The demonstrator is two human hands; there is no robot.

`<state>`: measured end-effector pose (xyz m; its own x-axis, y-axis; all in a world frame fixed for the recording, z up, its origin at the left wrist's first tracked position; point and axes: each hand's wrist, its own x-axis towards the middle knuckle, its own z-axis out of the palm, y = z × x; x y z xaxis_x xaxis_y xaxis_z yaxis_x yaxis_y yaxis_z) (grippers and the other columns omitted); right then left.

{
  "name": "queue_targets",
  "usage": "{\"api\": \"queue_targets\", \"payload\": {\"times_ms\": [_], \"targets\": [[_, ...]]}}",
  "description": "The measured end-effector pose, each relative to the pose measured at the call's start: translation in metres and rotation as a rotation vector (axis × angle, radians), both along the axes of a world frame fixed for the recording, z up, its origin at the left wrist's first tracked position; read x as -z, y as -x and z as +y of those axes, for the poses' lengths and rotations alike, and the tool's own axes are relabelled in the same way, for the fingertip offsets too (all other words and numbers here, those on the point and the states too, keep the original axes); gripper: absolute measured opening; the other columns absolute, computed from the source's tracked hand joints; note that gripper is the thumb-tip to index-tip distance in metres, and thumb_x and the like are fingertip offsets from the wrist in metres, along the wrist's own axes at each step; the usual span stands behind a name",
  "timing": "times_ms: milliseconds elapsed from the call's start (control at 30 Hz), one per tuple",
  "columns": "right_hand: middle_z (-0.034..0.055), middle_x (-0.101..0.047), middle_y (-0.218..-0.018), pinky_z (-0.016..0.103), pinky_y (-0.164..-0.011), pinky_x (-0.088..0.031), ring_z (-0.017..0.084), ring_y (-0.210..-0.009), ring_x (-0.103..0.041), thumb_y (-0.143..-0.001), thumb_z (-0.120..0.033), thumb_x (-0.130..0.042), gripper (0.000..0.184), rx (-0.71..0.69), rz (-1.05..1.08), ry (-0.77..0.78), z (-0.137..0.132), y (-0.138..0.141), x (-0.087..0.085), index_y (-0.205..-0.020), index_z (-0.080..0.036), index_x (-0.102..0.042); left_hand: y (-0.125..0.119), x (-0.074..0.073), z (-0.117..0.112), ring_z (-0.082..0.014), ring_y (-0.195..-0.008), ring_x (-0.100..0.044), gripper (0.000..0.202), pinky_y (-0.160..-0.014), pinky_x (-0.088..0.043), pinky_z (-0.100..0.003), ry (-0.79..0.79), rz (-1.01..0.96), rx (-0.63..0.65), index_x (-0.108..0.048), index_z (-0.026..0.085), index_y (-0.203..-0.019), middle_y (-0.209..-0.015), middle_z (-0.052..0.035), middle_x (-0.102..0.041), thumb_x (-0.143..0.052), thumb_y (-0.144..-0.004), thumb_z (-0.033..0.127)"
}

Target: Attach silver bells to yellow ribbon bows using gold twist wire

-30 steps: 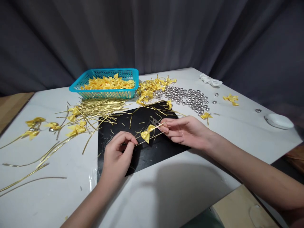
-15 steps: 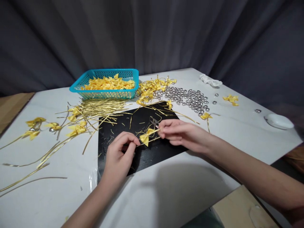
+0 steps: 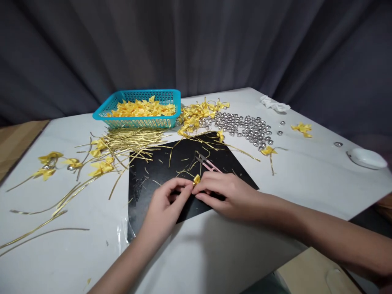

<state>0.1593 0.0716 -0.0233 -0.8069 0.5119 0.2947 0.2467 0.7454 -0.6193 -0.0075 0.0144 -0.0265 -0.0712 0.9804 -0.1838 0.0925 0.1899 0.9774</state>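
Note:
Over the black mat [image 3: 153,163], a small yellow ribbon bow [image 3: 196,179] shows between my fingertips, mostly covered by them. My left hand [image 3: 168,200] pinches at its left side, thumb against forefinger. From the right, my right hand [image 3: 225,190] closes on the same bow, its fingertips almost touching the left ones. The gold cord seen on the bow earlier is largely hidden by the fingers. Just beyond my right hand lie thread snips [image 3: 208,162] with pink handles, their blades pointing away to the left. Short cord clippings are scattered on the mat.
A teal basket [image 3: 99,116] of yellow bows stands at the back. Before it lies a bundle of gold cords [image 3: 134,139]. Silver beads [image 3: 245,126] spread right of a pile of finished-looking bows [image 3: 196,116]. A white mouse-shaped object [image 3: 366,158] sits far right.
My right hand has come down and left toward my left hand, so the fingertips now meet around the bow. The snips' pink handles have come into sight.

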Motion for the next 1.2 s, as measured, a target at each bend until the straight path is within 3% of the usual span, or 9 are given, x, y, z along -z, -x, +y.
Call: {"api": "queue_targets", "payload": {"times_ms": [100, 200, 400, 600, 767, 900, 1033, 1100, 1200], "targets": [[0.0009, -0.054, -0.077, 0.018, -0.053, -0.037, 0.006, -0.055, -0.043, -0.084, -0.018, -0.054, 0.005, 0.093, 0.058, 0.089, 0.0, -0.001, -0.003, -0.088, -0.016, -0.057, 0.001, -0.001, 0.001, -0.0122, -0.066, -0.054, 0.013, -0.06, -0.042, -0.021, 0.03, -0.139, -0.018, -0.064, 0.016, -0.072, -0.069, -0.0003, -0.061, -0.063, -0.074, 0.029], [0.0008, -0.052, -0.086, 0.017, -0.046, -0.034, 0.003, -0.049, -0.035, -0.08, -0.021, -0.059, 0.02, 0.217, 0.082, 0.187, 0.002, -0.003, -0.007, -0.097, -0.016, -0.05, 0.003, -0.002, -0.001, -0.0118, -0.069, -0.055, 0.013, -0.061, -0.045, -0.02, 0.08, -0.351, -0.034, -0.062, 0.016, -0.072, -0.073, -0.0006, -0.06, -0.063, -0.074, 0.028], [-0.0001, -0.056, -0.086, 0.018, -0.053, -0.037, 0.002, -0.05, -0.041, -0.083, -0.022, -0.058, 0.014, 0.106, 0.041, 0.187, 0.003, -0.002, -0.005, -0.096, -0.017, -0.056, 0.005, -0.003, -0.003, -0.011, -0.063, -0.055, 0.013, -0.059, -0.048, -0.02, 0.23, -0.666, 0.051, -0.06, 0.014, -0.073, -0.067, -0.002, -0.059, -0.065, -0.069, 0.026], [0.0021, -0.061, -0.086, 0.023, -0.066, -0.042, 0.003, -0.05, -0.042, -0.085, -0.019, -0.053, 0.01, 0.086, 0.099, 0.022, 0.001, -0.003, 0.002, -0.094, -0.017, -0.058, 0.002, -0.003, -0.003, -0.0113, -0.06, -0.054, 0.031, -0.057, -0.047, -0.022, 0.197, -0.637, 0.123, -0.06, 0.014, -0.07, -0.066, -0.0018, -0.058, -0.063, -0.072, 0.045], [0.0034, -0.063, -0.085, 0.02, -0.062, -0.042, 0.007, -0.06, -0.051, -0.086, -0.017, -0.053, 0.009, 0.048, 0.15, -0.132, -0.001, -0.004, 0.001, -0.094, -0.017, -0.057, -0.001, -0.001, -0.002, -0.0063, -0.055, -0.048, 0.022, -0.057, -0.042, -0.018, 0.153, -0.524, 0.084, -0.057, 0.014, -0.064, -0.061, 0.0032, -0.052, -0.067, -0.072, 0.032], [0.0043, -0.064, -0.083, 0.019, -0.06, -0.042, 0.009, -0.07, -0.058, -0.088, -0.017, -0.051, 0.01, 0.027, 0.158, -0.248, -0.001, -0.004, 0.001, -0.093, -0.017, -0.059, -0.002, -0.001, -0.002, -0.0071, -0.055, -0.048, 0.023, -0.056, -0.042, -0.018, 0.132, -0.49, 0.061, -0.057, 0.014, -0.066, -0.061, 0.0028, -0.053, -0.067, -0.072, 0.034], [0.0013, -0.062, -0.068, 0.02, -0.049, -0.034, 0.007, -0.058, -0.053, -0.089, -0.017, -0.048, 0.015, 0.038, 0.1, -0.454, -0.001, -0.003, 0.002, -0.09, -0.018, -0.063, -0.002, -0.003, -0.002, -0.0072, -0.055, -0.047, 0.024, -0.054, -0.042, -0.018, 0.151, -0.523, 0.044, -0.056, 0.015, -0.067, -0.06, 0.0028, -0.053, -0.069, -0.069, 0.035], [0.0004, -0.06, -0.066, 0.02, -0.048, -0.032, 0.007, -0.055, -0.05, -0.087, -0.016, -0.051, 0.012, -0.016, 0.105, -0.426, -0.001, -0.003, 0.001, -0.088, -0.018, -0.063, -0.001, -0.003, -0.002, -0.0075, -0.055, -0.047, 0.024, -0.054, -0.042, -0.018, 0.16, -0.541, 0.026, -0.056, 0.015, -0.067, -0.061, 0.0027, -0.052, -0.069, -0.068, 0.035], [0.0013, -0.057, -0.074, 0.018, -0.049, -0.035, 0.005, -0.053, -0.045, -0.082, -0.02, -0.058, 0.01, 0.03, 0.195, -0.098, -0.001, -0.004, -0.004, -0.09, -0.016, -0.059, 0.002, -0.003, -0.002, -0.009, -0.057, -0.048, 0.021, -0.055, -0.043, -0.019, 0.157, -0.564, 0.014, -0.056, 0.015, -0.065, -0.062, 0.0016, -0.052, -0.068, -0.067, 0.033]]}}
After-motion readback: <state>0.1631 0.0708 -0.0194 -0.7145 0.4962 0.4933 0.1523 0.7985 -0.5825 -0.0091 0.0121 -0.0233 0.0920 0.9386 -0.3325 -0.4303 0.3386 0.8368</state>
